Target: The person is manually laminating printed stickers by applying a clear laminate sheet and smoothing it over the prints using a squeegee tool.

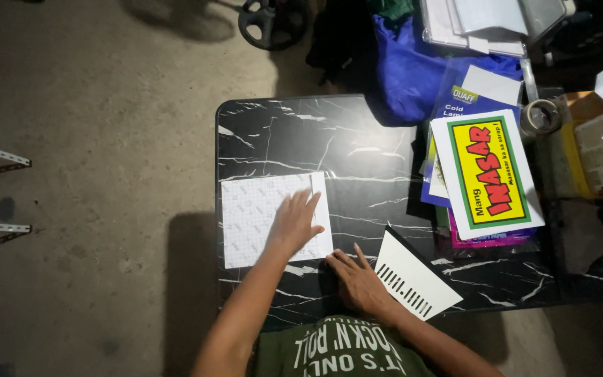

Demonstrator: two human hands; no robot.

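Yellow sign, tape roll, blue bag nr table edge.

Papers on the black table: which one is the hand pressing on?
The left hand lies flat on the white patterned sheet at the table's left. The striped sheet and yellow sign lie untouched.

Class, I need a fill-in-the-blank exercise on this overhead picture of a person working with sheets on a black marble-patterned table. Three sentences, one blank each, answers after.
1. The left hand lies flat on the white patterned ____ sheet.
2. The right hand rests on the black marble-patterned table, beside a white card with a row of black ____.
3. The rectangular poster with red lettering has a ____ background.

Missing words: paper; bars; yellow
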